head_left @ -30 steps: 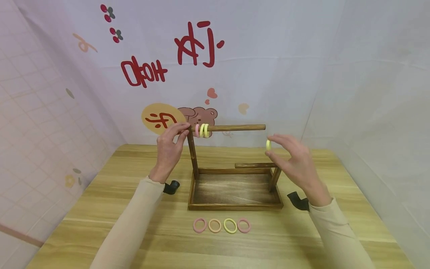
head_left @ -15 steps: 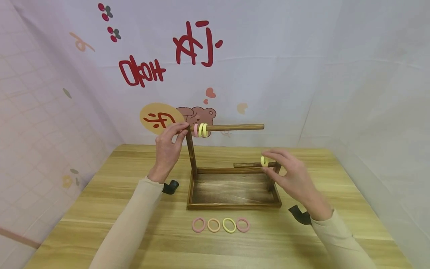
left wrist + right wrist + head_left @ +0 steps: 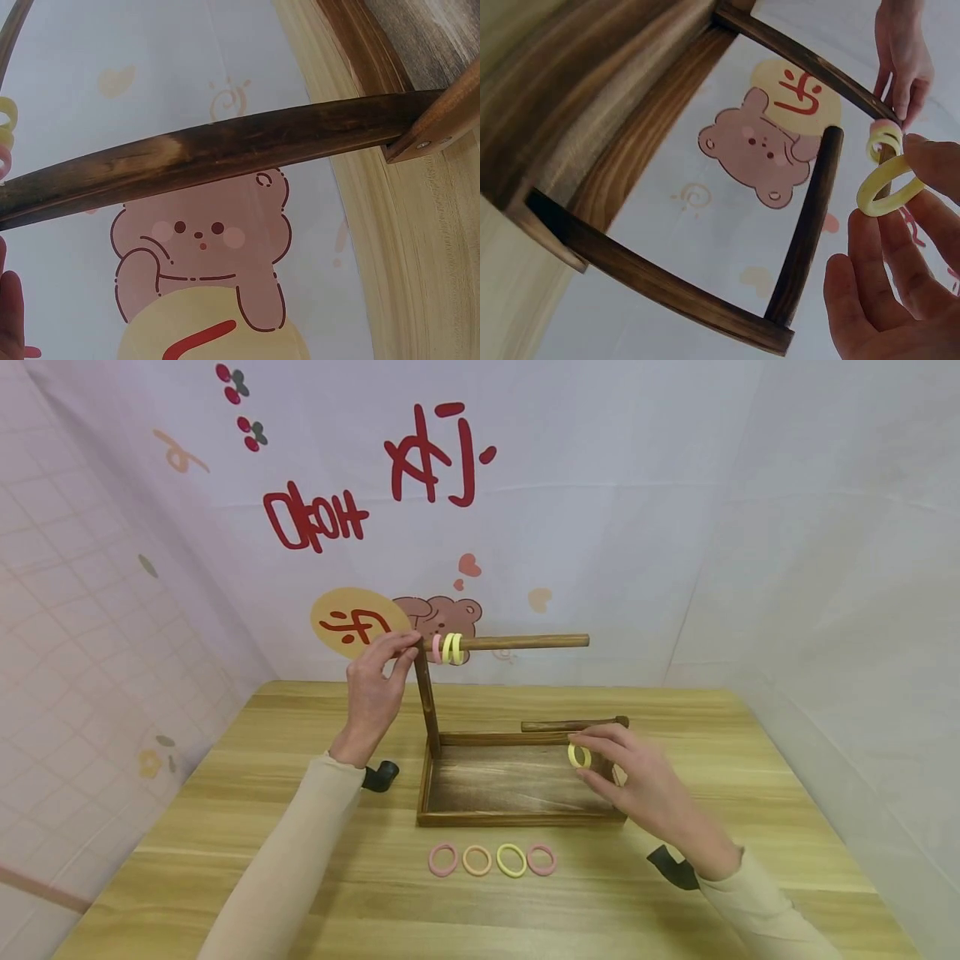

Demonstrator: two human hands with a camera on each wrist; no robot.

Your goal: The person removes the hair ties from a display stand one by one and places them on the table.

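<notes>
My right hand [image 3: 641, 768] pinches a yellow ring [image 3: 868, 196] between thumb and fingertips. In the head view it is over the right part of the tray, in front of the lower rod [image 3: 555, 727]. My left hand [image 3: 375, 693] holds the top of the tall post [image 3: 427, 702] of a dark wooden stand between thumb and fingers. Beside those fingertips a pink ring [image 3: 437, 648] and two yellow rings [image 3: 457, 648] hang on the upper rod [image 3: 532, 642]. The left wrist view catches just a bit of the fingers [image 3: 11, 307] at its edge.
The stand's tray [image 3: 517, 819] sits on a wood-grain table [image 3: 225, 827]. In front of it lie several loose rings in a row: pink, peach, yellow [image 3: 501, 857] and pink. A printed white cloth [image 3: 600, 510] hangs behind.
My right hand has carried the yellow ring down and toward me, from near the upper rod's free end, past the lower rod, to over the tray. The left hand has stayed at the post.
</notes>
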